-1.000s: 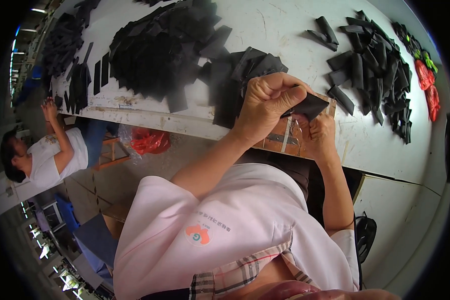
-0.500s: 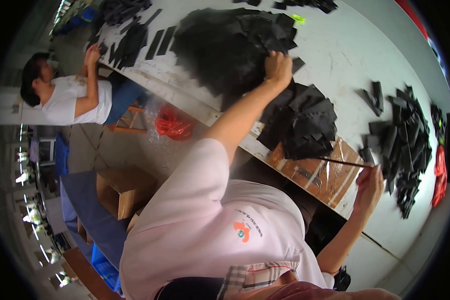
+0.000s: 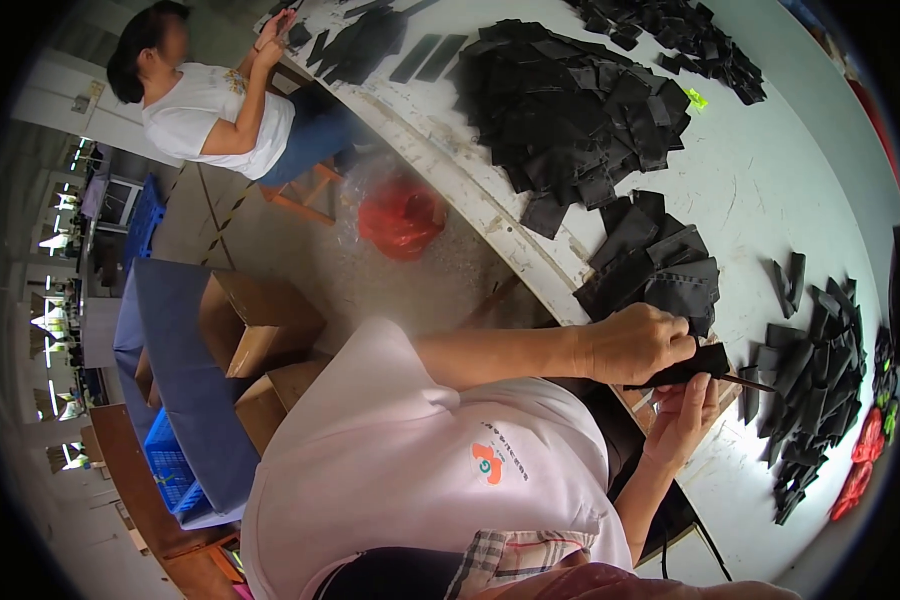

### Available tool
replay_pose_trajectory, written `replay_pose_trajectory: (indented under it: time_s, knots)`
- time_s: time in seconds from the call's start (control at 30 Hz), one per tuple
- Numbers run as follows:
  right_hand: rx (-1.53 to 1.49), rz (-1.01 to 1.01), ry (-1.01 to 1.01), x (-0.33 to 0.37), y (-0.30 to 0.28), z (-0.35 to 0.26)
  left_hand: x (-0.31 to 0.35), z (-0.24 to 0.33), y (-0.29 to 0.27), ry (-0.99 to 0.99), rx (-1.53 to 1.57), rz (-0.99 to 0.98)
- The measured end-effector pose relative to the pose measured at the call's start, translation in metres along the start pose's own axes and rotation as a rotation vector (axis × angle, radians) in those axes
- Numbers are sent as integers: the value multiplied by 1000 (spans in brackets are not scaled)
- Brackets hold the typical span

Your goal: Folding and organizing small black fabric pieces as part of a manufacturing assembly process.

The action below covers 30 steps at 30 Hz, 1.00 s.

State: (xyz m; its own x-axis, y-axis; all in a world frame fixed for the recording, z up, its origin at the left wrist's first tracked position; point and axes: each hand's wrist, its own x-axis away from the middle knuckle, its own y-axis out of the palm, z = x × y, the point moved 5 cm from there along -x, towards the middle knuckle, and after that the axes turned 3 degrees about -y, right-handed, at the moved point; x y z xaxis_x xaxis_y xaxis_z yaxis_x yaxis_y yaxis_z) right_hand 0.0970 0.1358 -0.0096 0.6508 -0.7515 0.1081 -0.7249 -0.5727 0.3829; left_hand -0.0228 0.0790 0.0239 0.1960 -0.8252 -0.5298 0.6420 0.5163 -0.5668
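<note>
In front of my chest, my left hand is closed on a small black fabric piece. Just below it, the fingers of my right hand pinch a thin dark stick. That stick meets the black piece, its far end sticking out to the right; whether it runs inside the piece is hidden. Beyond my hands lies a small heap of flat black pieces at the table edge. A larger pile of black pieces spreads farther back. To the right lie many narrow, folded-looking black pieces.
The white table has a wooden board at its near edge, partly under my hands. A person sits at the far left. A red plastic bag is on the floor. Cardboard boxes and a blue crate stand left.
My left hand has come back from the large pile and now holds a black piece at the stick. My right hand has moved left and inward with the stick. The view has shifted.
</note>
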Motion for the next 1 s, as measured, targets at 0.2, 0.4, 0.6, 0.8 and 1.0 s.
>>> replay_pose_trajectory:
  time_s: [0.2,0.4,0.6,0.8,1.0]
  knots:
    - [-131,52,-78,12,10,-6,6,13,-12,-221,272,-41]
    - [-19,102,-155,23,5,-18,13,14,-4,-394,747,83]
    - [262,205,-82,34,14,-29,17,18,-1,-357,704,22]
    - [490,281,-269,30,14,-38,31,3,16,-528,655,216]
    - [1034,379,-434,35,4,-42,21,19,3,-599,715,161]
